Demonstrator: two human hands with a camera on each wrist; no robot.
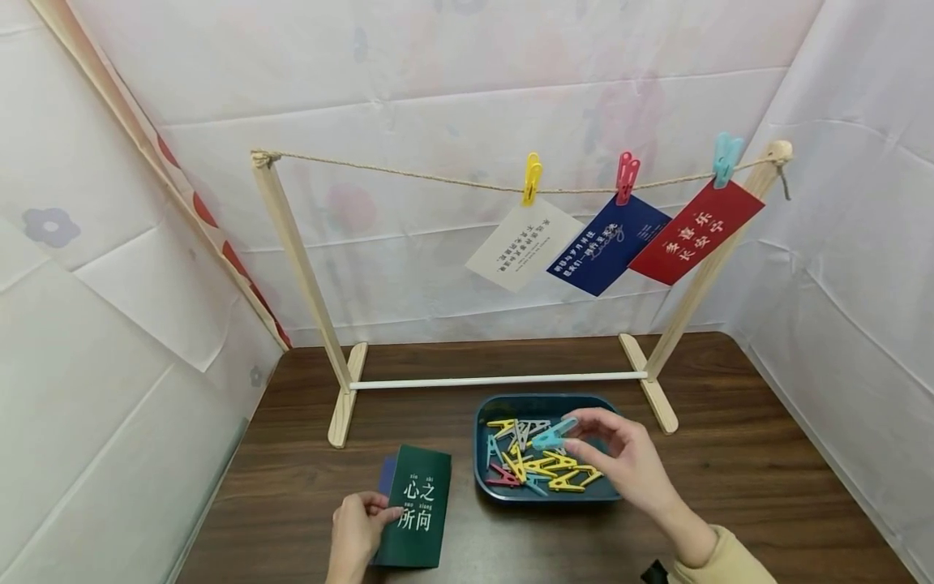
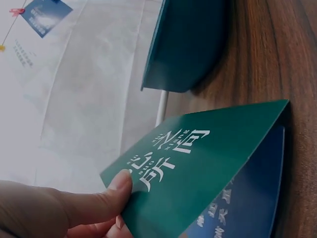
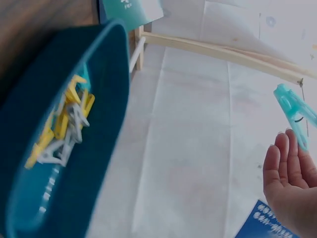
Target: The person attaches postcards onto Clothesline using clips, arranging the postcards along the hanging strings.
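My left hand [image 1: 357, 531] pinches a green card [image 1: 430, 535] with white characters by its left edge, thumb on the printed face. Behind it, a blue card [image 2: 247, 198] stays mostly covered, lying close to the table. Over the tray, my right hand [image 1: 623, 458] holds a light blue clothespin [image 1: 554, 435] between thumb and fingers. The same clothespin [image 3: 292, 106] shows at the fingertips in the right wrist view. Below that hand, the dark teal tray [image 1: 485, 487] contains several yellow, grey, red and blue clothespins [image 1: 540, 464].
A wooden stand [image 1: 302, 268] carries a twine line [image 1: 409, 171]. From it hang a cream card [image 1: 521, 243] on a yellow pin, a blue card [image 1: 598, 251] on a red pin, and a red card [image 1: 693, 235] on a blue pin. A white rod [image 1: 496, 380] joins the feet.
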